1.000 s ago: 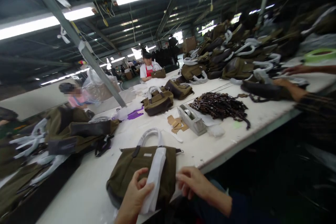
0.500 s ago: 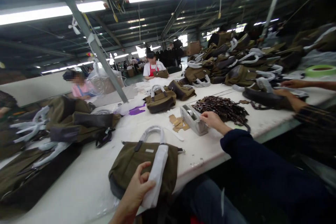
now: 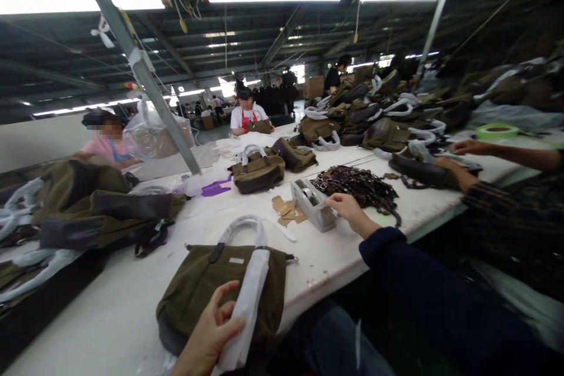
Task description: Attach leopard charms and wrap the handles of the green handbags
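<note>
An olive bag with dark lower corners lies at the front edge of the white table. Its handle is wrapped in white and stands up in an arch. My left hand grips the white wrapping that hangs over the bag's front, thumb on one side and fingers curled. My right hand reaches to the end of a grey tape dispenser, with thumb and forefinger pinched at its cutting end. Whatever lies between those fingertips is too small to make out.
Brown tags and a heap of dark straps surround the dispenser. Two bags stand behind; bags pile up left and right. Another person's hands work at right. A slanted post rises from the table.
The view has shifted, so most things appear further left. Both hands keep nearly the same places, left on the wrapping and right at the dispenser.
</note>
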Tool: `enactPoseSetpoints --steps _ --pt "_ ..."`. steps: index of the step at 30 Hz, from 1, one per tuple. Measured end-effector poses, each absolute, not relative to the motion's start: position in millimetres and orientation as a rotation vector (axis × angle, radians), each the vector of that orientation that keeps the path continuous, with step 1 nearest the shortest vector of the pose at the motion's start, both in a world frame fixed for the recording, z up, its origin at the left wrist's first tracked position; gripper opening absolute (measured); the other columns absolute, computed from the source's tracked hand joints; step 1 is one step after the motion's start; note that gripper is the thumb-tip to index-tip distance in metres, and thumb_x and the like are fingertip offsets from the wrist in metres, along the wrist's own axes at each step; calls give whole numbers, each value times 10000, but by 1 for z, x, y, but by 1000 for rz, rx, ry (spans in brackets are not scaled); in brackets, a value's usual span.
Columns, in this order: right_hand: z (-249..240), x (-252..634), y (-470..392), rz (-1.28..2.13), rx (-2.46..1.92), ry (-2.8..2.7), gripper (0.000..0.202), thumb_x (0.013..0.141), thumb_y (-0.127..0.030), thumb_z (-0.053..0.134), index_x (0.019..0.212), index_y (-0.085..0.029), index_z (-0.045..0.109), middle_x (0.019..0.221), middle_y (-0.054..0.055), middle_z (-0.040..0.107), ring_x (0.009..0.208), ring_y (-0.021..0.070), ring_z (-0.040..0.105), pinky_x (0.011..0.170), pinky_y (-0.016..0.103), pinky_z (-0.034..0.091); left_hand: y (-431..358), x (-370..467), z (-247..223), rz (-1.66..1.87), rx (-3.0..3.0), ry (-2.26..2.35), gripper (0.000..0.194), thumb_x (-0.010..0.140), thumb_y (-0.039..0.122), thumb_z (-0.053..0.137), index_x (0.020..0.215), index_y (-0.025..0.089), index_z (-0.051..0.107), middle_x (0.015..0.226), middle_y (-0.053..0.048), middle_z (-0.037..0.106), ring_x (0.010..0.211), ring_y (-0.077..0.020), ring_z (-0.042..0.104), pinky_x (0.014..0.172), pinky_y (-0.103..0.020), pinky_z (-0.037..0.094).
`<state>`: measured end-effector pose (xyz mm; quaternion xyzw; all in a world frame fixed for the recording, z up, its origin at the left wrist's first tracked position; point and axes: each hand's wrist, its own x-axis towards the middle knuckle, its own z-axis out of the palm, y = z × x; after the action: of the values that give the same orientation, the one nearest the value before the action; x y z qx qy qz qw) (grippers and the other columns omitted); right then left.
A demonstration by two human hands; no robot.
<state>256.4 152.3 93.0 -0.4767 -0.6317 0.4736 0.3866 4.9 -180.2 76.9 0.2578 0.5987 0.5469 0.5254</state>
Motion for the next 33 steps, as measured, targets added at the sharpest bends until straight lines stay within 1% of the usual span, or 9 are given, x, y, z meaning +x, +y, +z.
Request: enactPoseSetpoints --steps 4,9,13,16,18,20,22,26,33 --pt "84 275 131 1361 -1195 -1467 326 654 -451 719 694 -157 585 664 -2 564 573 93 471 460 179 340 -180 4 76 1310 597 1427 887 582 375 869 1302 215 377 821 -32 695 661 -223 671 605 -306 499" --pt "61 273 123 1537 -1186 -1262 287 669 -371 746 651 -154 559 618 -8 548 494 68 432 436 182 360 -179 4 77 1338 582 1387 923 577 394 876 1315 222 349 853 -43 704 664 -229 679 621 -326 516" --pt "52 263 110 1676 -1156 -1139 268 693 -321 762 649 -166 548 587 -19 514 481 66 409 434 186 374 -182 6 85 1331 569 1398 893 610 333 852 1337 216 347 876 -49 691 707 -224 679 642 -315 513" --pt "58 249 74 1841 -1087 -1126 262 712 -340 775 692 -160 585 584 -16 502 477 66 392 425 193 361 -184 7 91 1320 576 1396 842 626 286 830 1326 206 370 854 -34 673 717 -203 665 635 -279 490" --pt "68 234 37 2035 -972 -1156 288 710 -374 792 761 -145 624 609 -16 511 489 59 396 423 183 344 -184 7 93 1319 574 1398 819 622 279 826 1312 209 390 839 -22 664 735 -198 658 637 -265 479" --pt "80 214 -4 2307 -794 -1218 334 710 -408 801 796 -140 623 611 -35 505 485 45 395 423 163 334 -184 7 93 1327 581 1393 810 622 275 824 1306 208 395 842 -21 664 739 -189 648 634 -254 469" --pt "90 192 -38 2442 -679 -1329 363 719 -452 784 780 -141 607 592 -44 521 452 40 395 411 160 342 -185 8 93 1331 598 1393 809 633 273 820 1312 201 386 856 -23 669 714 -167 632 618 -237 451" --pt "90 161 -71 2365 -728 -1568 412 697 -513 760 701 -141 582 554 -37 559 396 42 405 382 167 342 -187 9 93 1337 633 1397 812 639 293 825 1320 196 394 864 -27 675 683 -154 621 604 -228 435" --pt "81 155 -71 2138 -842 -1814 379 725 -500 707 661 -154 567 504 -29 571 377 59 420 361 169 311 -190 7 89 1369 644 1366 829 646 287 821 1331 185 366 871 -38 674 689 -159 630 603 -229 446"
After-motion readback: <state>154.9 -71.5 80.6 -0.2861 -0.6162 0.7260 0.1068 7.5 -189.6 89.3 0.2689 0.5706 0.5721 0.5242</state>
